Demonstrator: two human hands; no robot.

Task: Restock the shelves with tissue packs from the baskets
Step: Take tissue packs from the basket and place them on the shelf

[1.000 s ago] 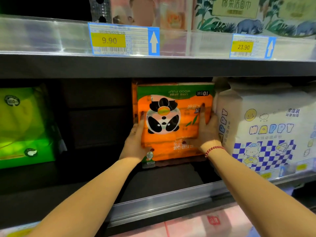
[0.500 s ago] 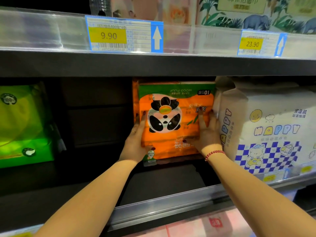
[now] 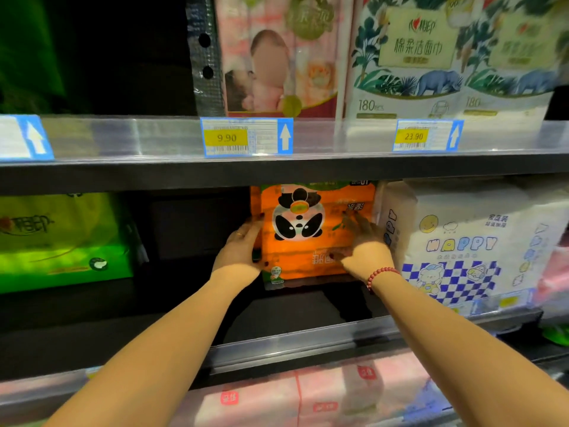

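Right hand (image 3: pixel 363 251) slid onto orange pack (image 3: pixel 308 238), beside white pack (image 3: pixel 462 241).

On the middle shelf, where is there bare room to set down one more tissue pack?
Free: the dark gap between the green pack and the orange panda pack; also the bare board before that pack, up to the front rail. Crowded: the right, where it adjoins the white HAPPY pack.

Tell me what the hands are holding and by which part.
The orange panda tissue pack: the left hand grips its left edge, the right hand presses flat on its front near the right edge.
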